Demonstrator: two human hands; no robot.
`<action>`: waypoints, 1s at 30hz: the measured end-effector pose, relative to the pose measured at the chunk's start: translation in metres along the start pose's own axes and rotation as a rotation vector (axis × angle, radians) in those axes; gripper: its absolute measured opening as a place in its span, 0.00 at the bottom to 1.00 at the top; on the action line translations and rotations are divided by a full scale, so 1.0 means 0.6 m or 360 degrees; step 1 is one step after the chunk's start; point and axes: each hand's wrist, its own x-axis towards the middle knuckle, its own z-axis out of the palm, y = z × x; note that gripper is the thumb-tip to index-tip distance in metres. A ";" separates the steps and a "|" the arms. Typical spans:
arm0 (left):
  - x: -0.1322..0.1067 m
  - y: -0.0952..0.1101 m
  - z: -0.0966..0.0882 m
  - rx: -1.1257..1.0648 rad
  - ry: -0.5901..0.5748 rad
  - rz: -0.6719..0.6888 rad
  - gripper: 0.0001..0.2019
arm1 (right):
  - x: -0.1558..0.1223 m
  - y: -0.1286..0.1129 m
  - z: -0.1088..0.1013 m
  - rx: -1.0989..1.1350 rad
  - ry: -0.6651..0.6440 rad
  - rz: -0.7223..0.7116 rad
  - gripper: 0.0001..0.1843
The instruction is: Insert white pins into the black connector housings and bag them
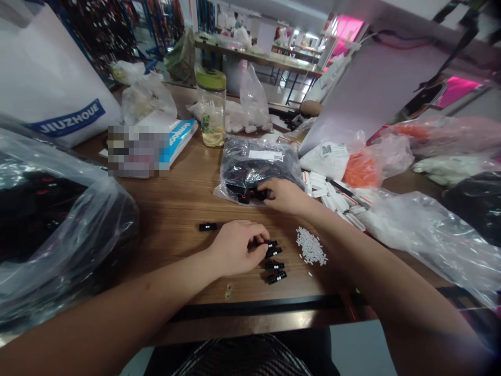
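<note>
On the wooden desk (176, 230), a large clear plastic bag (50, 224) of dark parts is slumping at the far left, and a single black plastic connector block (207, 226) is lying alone on the bare wood. The left hand (235, 248) is bending over a short row of black connector blocks with red marks (275, 265), its fingers (256, 241) curling narrowly at the top of the row; the hand hides whether they are pinching one. Just beside the row, a loose heap of small white plastic pegs (311, 245) is sitting on the desk. Farther up, the right hand (284, 196) is resting at the mouth of a clear bag of black parts (258, 167), its fingers stretching over a cluster of black blocks (246, 195), though I cannot tell whether they are gripping. These blocks are probably light, stiff and small, best taken by their narrow sides between the fingertips. At the right, white strips with red marks (332, 196) and a crumpled clear plastic bag (430, 235) are lying across the desk.
</note>
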 end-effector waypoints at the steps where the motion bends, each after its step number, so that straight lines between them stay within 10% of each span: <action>1: -0.001 0.000 -0.002 -0.0031 -0.0017 -0.0006 0.05 | -0.003 0.001 -0.003 0.0016 -0.0004 0.0008 0.21; 10: 0.009 -0.017 0.016 -0.0123 0.0391 -0.0139 0.17 | -0.093 -0.048 -0.032 0.0041 0.0016 0.0060 0.13; 23: 0.015 -0.022 0.016 0.0093 0.0147 -0.0131 0.08 | -0.099 -0.053 -0.025 0.0479 -0.0339 0.0125 0.13; 30: 0.009 -0.016 0.013 0.0204 0.0103 -0.0173 0.06 | -0.242 0.010 -0.058 0.0304 -0.0112 0.0424 0.14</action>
